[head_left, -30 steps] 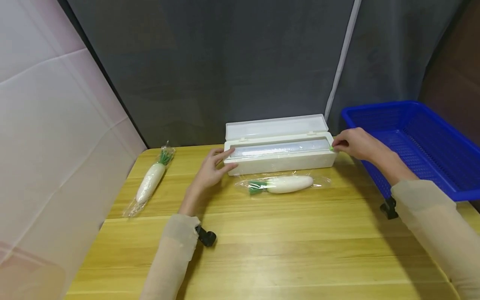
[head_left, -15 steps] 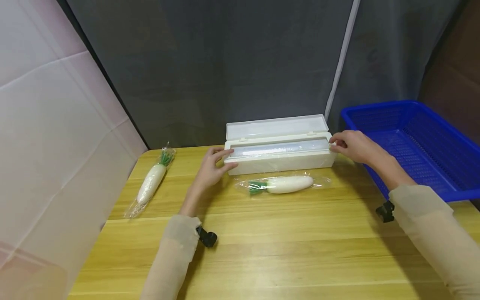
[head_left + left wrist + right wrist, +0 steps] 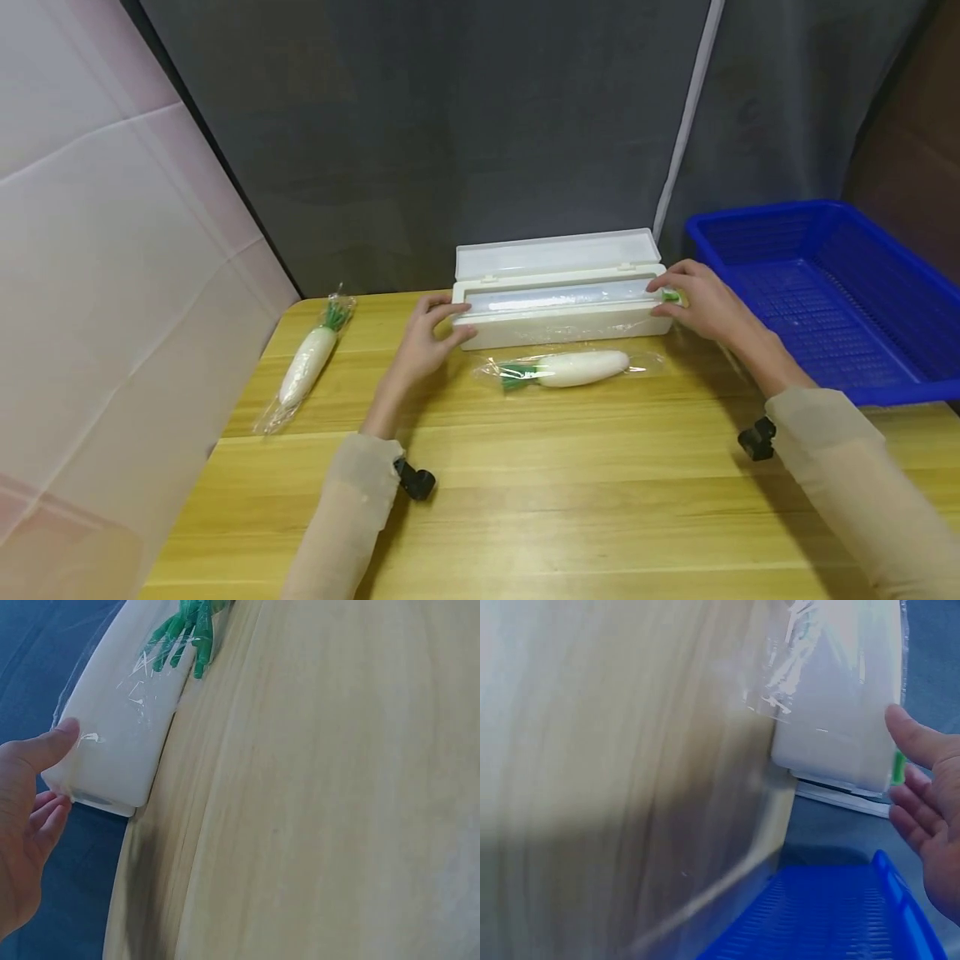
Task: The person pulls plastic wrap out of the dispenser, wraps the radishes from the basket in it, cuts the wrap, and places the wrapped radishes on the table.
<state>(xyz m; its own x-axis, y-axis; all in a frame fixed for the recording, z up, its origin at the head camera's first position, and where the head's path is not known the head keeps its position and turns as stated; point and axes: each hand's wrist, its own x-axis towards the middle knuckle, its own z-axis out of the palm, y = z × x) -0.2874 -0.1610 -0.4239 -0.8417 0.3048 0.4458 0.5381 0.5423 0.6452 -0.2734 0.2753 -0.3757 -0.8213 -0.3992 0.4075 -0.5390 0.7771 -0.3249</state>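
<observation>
A white cling film dispenser [image 3: 555,327] stands at the back of the table, its lid [image 3: 555,254] raised. Inside, the film roll [image 3: 562,297] shows. My left hand [image 3: 420,346] grips the dispenser's left end, thumb on the front and fingers over the top edge. At the right end, my right hand [image 3: 705,307] holds the corner between thumb and fingers, beside a small green slider [image 3: 671,297]. Clear film hangs over the front, as the right wrist view shows. Just before the dispenser lies a white radish [image 3: 581,368] with green tops, in clear wrap.
Another wrapped radish [image 3: 307,367] lies slanted at the table's left. A blue plastic basket [image 3: 892,397] stands on the right, close to my right forearm. A grey curtain [image 3: 480,142] hangs behind the wooden table [image 3: 570,492].
From the slider's outer side, my right hand has shifted left and now spans the dispenser's right corner, with the green slider visible between thumb and fingers. My left hand stays in place.
</observation>
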